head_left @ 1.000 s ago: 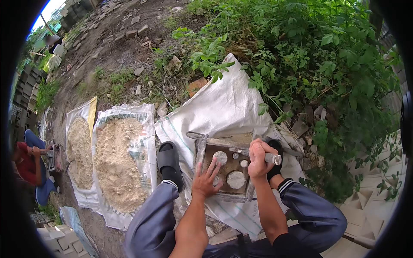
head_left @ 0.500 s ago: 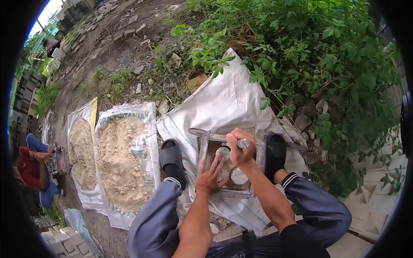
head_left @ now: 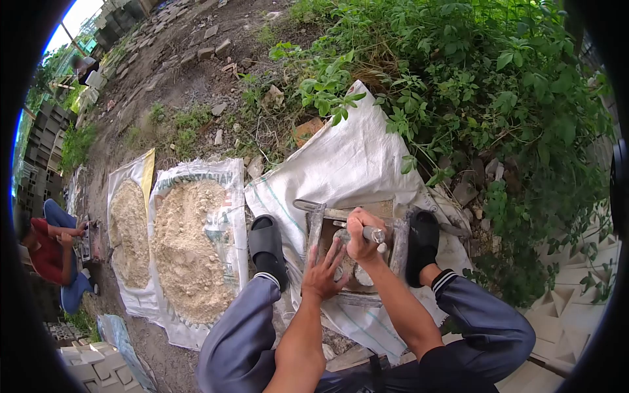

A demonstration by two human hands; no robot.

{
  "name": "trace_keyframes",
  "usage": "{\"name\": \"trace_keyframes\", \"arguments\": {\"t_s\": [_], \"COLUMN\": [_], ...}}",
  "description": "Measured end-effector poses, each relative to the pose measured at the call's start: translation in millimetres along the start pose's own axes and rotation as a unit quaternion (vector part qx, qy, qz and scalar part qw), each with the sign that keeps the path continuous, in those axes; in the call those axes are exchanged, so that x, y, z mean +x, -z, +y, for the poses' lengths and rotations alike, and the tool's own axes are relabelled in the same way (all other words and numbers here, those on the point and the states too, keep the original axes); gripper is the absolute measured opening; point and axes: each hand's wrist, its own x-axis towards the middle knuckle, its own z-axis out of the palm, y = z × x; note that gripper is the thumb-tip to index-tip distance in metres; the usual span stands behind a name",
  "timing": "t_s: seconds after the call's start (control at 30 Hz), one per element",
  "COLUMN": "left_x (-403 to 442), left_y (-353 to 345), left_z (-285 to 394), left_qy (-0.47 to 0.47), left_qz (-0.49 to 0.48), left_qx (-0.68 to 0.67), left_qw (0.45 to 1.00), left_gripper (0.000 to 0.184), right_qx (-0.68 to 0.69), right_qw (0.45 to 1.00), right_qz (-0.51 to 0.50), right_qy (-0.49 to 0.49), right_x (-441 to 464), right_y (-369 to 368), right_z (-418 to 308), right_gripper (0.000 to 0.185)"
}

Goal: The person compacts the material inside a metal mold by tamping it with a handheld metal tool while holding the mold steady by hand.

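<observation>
A square mould frame (head_left: 315, 230) lies on a white sack (head_left: 347, 154) between my feet, with round grey discs inside it. My left hand (head_left: 322, 274) rests on the frame's left part, fingers spread over the discs. Above the frame's middle, my right hand (head_left: 363, 241) is wrapped round a metal bar (head_left: 375, 234), whose end sticks out beside the thumb. Part of the discs and of the bar is hidden under my hands.
Two sacks with pale sandy powder (head_left: 190, 252) lie on the left. Another person (head_left: 52, 255) sits at the far left. Leafy plants (head_left: 458, 85) stand at the back right, and pale patterned blocks (head_left: 563, 314) lie on the right.
My right hand has moved left with the bar, from the frame's right edge to over its middle. My left hand has stayed spread on the left part.
</observation>
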Motion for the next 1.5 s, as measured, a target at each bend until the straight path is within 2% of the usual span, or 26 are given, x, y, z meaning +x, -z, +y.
{"name": "trace_keyframes", "arguments": {"t_s": [0.03,0.07,0.1,0.17,0.3,0.37,0.43,0.47,0.53,0.57,0.63,0.67,0.7,0.77,0.83,0.9,0.93,1.0,1.03,1.13,1.23,1.3,1.37,1.47,1.5], "left_x": [0.0,-0.6,-7.1,-0.5,-1.3,-6.3,1.1,-0.2,-3.4,0.3,2.3,3.5,0.8,3.3,0.5,-1.0,0.0,-6.3,-0.3,0.5,0.1,-5.4,-0.1,-3.0,0.5], "left_y": [-1.4,-5.2,-9.1,-11.2,-4.5,-4.2,0.6,-1.9,-1.0,0.4,3.5,4.0,2.6,3.9,5.7,0.3,0.0,-1.5,-0.9,-2.1,1.5,-0.1,0.6,1.5,3.2], "left_z": [-0.9,1.0,3.7,-2.3,-0.8,2.9,3.0,1.8,1.7,3.5,4.7,3.7,4.9,4.8,5.0,2.5,3.8,4.8,3.1,3.2,4.2,8.4,3.8,5.5,4.9], "left_qy": [-0.004,-0.007,-0.011,-0.006,0.009,-0.013,0.001,-0.014,-0.006,0.0,-0.006,-0.006,-0.007,-0.008,-0.001,-0.001,-0.007,-0.011,-0.014,0.0,-0.004,-0.005,-0.007,-0.001,-0.006], "left_qz": [0.006,0.012,0.005,0.0,-0.023,0.002,-0.016,0.019,0.005,0.002,0.003,0.013,0.015,0.02,-0.003,0.009,0.016,0.015,0.023,0.013,0.011,0.012,0.005,0.002,0.014], "left_qx": [0.004,0.006,0.003,0.006,0.005,0.006,0.009,0.007,-0.004,-0.013,-0.014,-0.001,0.012,0.013,-0.018,-0.019,-0.019,-0.023,-0.015,-0.012,-0.006,0.015,0.011,0.002,0.005], "left_qw": [1.0,1.0,1.0,1.0,1.0,1.0,1.0,1.0,1.0,1.0,1.0,1.0,1.0,1.0,1.0,1.0,1.0,1.0,1.0,1.0,1.0,1.0,1.0,1.0,1.0], "left_gripper": [0.082,0.081,0.081,0.079,0.071,0.068,0.07,0.073,0.074,0.076,0.077,0.077,0.077,0.078,0.078,0.081,0.084,0.084,0.083,0.082,0.081,0.08,0.08,0.08,0.08], "right_qx": [0.001,-0.009,-0.024,0.022,0.014,-0.005,-0.026,-0.005,0.041,0.035,0.008,-0.047,-0.052,-0.051,-0.026,-0.049,-0.055,-0.064,-0.067,-0.014,-0.088,-0.101,-0.145,-0.124,-0.159], "right_qw": [0.999,0.998,0.997,1.0,0.998,0.989,0.993,0.997,0.998,0.998,0.997,0.994,0.994,0.998,0.998,0.998,0.998,0.982,0.983,0.996,0.995,0.989,0.988,0.99,0.987], "right_qz": [-0.032,-0.066,-0.06,0.013,-0.002,-0.143,-0.111,-0.065,0.0,0.0,-0.063,-0.089,-0.088,-0.017,-0.004,-0.022,-0.022,-0.053,-0.051,0.081,0.039,-0.006,0.033,0.065,0.029], "right_qy": [0.032,-0.019,-0.038,0.011,0.061,0.027,0.014,0.035,0.053,0.055,0.043,0.035,0.033,0.022,0.063,-0.014,-0.01,-0.168,-0.162,-0.039,-0.004,-0.109,-0.028,0.024,-0.006], "right_x": [-1.6,-3.8,1.6,12.8,-11.0,-8.6,3.8,9.2,4.2,-3.1,-8.5,-5.5,-0.2,11.3,5.4,-23.1,-16.8,-10.4,-5.4,-15.9,-30.9,-18.1,-1.3,-9.8,-22.6], "right_y": [-1.7,-0.3,-2.9,-8.2,-11.9,-16.3,-12.6,-8.9,2.2,8.6,20.7,28.2,35.0,45.8,67.7,84.5,91.2,105.2,108.5,111.9,99.5,95.3,88.8,86.5,86.8], "right_z": [5.1,10.9,6.9,-15.4,8.5,10.0,-0.8,-11.2,-14.9,-2.1,18.4,21.2,11.4,-7.1,-9.1,16.7,17.4,18.7,9.4,-7.9,5.0,-0.3,-15.3,-13.8,5.2], "right_gripper": [0.023,0.022,0.024,0.029,0.022,0.022,0.023,0.024,0.024,0.024,0.022,0.022,0.022,0.022,0.022,0.022,0.022,0.024,0.024,0.027,0.026,0.029,0.03,0.024,0.023]}}
